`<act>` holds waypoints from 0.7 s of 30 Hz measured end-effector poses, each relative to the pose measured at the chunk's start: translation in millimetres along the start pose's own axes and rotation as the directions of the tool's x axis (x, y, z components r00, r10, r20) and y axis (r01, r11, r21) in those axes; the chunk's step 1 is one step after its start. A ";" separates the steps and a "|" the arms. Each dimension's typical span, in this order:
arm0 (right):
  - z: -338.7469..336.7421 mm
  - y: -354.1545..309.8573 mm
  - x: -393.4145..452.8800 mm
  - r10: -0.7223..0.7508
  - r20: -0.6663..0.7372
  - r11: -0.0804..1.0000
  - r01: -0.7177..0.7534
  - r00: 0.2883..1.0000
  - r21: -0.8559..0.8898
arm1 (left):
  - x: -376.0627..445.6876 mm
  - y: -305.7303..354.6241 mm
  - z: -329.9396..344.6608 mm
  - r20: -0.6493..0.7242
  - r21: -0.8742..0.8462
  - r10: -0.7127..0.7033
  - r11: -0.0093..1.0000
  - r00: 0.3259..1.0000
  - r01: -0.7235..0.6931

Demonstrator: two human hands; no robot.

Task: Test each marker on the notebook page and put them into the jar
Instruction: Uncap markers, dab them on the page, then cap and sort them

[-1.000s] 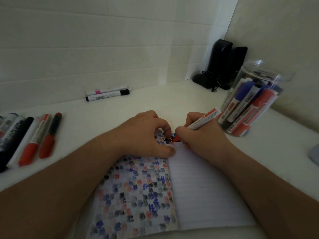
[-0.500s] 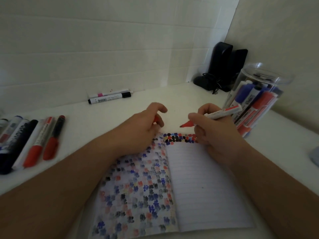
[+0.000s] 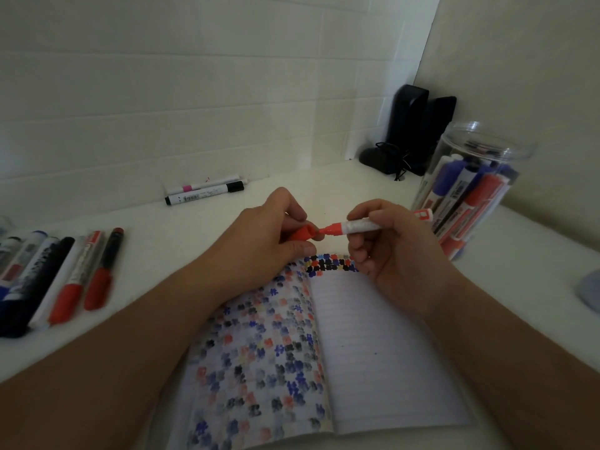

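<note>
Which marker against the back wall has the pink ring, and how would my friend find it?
Start at the white tiled wall across the table, left of the black speakers. Two markers lie side by side at its foot. The pink-banded marker is the one nearer the wall; its neighbour, the black-capped marker, has black at both ends and no pink.

Your two bare forearms enter from the lower corners and converge at centre. Your left hand (image 3: pixel 269 235) is curled, thumb and fingers pinching a red cap (image 3: pixel 300 234) with its opening facing right. Your right hand (image 3: pixel 393 251) grips a red marker (image 3: pixel 360 226) between thumb and fingers, tip pointing left, just at the cap's mouth.
</note>
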State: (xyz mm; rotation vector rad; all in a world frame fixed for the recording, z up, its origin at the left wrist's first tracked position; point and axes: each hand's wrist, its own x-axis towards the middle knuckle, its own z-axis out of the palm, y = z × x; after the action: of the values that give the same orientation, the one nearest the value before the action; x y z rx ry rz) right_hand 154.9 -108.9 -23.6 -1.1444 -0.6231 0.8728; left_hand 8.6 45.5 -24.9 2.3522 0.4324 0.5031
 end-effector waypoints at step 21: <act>1.8 -6.3 2.3 0.142 -0.165 0.988 -0.129 0.976 0.086 | -7.8 18.3 -2.1 -0.004 -0.380 0.028 0.925 1.000 -0.027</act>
State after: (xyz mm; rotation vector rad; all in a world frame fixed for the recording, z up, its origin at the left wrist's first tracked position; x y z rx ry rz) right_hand 156.3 -107.0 -17.0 -1.1897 -0.3713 0.8954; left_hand 4.0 30.3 -12.8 1.9848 0.2718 0.5451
